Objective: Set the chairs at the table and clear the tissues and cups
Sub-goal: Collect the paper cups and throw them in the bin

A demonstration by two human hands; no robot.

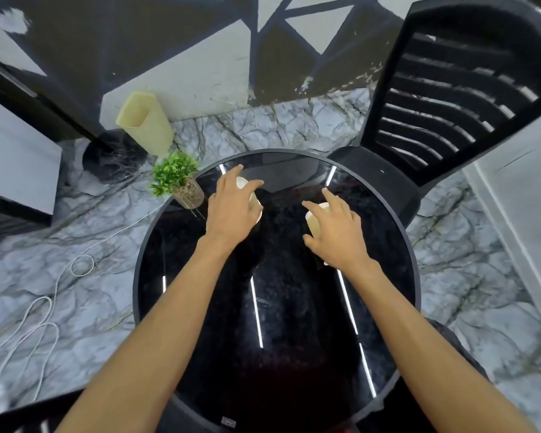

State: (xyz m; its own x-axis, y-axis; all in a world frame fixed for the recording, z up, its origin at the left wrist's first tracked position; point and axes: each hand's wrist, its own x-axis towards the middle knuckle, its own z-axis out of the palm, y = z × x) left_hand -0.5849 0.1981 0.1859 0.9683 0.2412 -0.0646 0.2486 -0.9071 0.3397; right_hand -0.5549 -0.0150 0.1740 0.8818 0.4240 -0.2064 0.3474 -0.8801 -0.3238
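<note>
A round black glossy table [388, 307] fills the middle of the head view. Two pale paper cups stand on its far half. My left hand [231, 207] is wrapped over the left cup [254, 201], its fingers spread around the rim. My right hand [338, 229] covers the right cup [313, 221], thumb and fingers on either side of it. Both cups are mostly hidden under my hands. A black slatted plastic chair [450, 98] stands at the far right edge of the table, its seat partly tucked under. No tissues show.
A small green plant in a glass pot [180, 182] stands at the table's far left edge. A cream bin [144, 121] stands on the marble floor beyond it. White cable [47, 304] loops on the floor at left. A dark chair part [28, 414] shows at bottom left.
</note>
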